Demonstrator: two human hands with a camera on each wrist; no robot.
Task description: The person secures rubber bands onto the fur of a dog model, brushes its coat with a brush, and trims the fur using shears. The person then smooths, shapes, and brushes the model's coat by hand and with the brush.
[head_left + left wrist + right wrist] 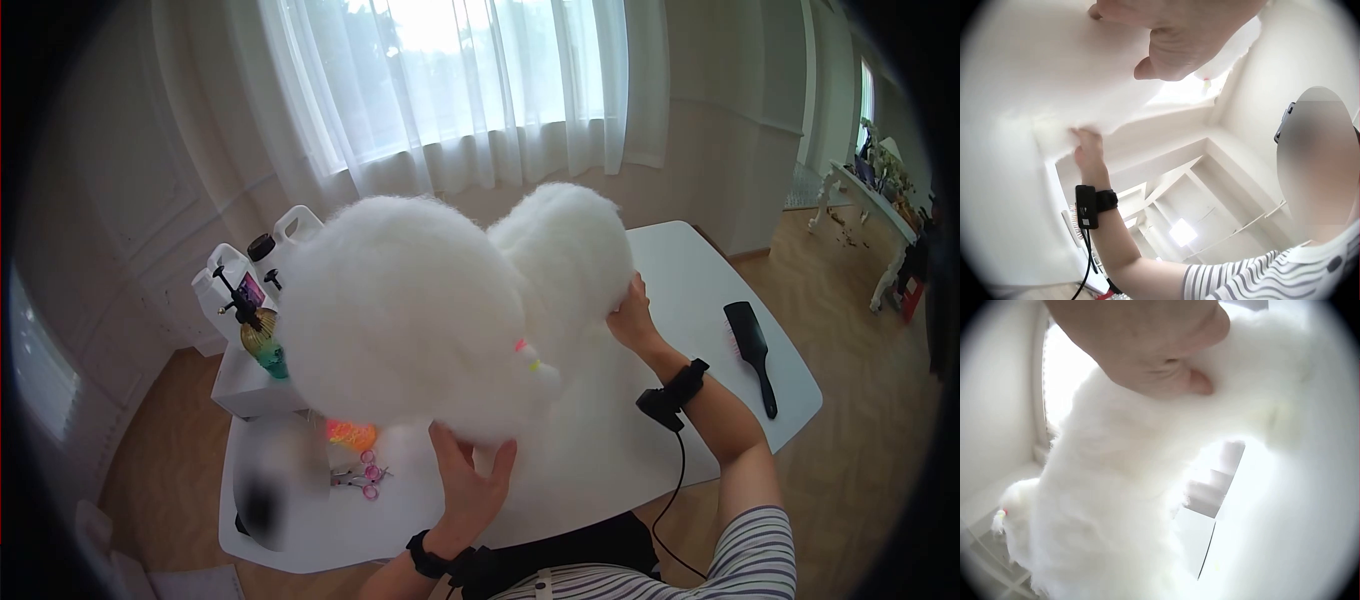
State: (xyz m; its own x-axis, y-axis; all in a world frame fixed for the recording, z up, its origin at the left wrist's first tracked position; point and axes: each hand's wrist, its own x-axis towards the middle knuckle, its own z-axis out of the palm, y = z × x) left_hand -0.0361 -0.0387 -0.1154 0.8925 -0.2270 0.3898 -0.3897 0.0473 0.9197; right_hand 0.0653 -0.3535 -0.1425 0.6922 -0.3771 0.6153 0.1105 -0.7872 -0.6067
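Note:
A large white fluffy plush figure [400, 300] with two big rounded parts stands over the white table. Small pink and yellow ties [527, 355] mark a tuft on its near side. Low on the larger part, my left hand [472, 487] grips the fluff, thumb spread from the fingers. My right hand [632, 318] holds the smaller part from its right side, some fingertips hidden in the fur. Seen from the right wrist, thumb and fingers press into the white plush [1110, 481] around a narrower section.
Pink-handled scissors [370, 478] and an orange-pink item [350, 434] lie left of the left hand. White jugs [235, 272] and a yellow-green spray bottle [262, 345] stand at the back left. A black paddle brush [750, 355] lies near the right edge of the table [690, 262].

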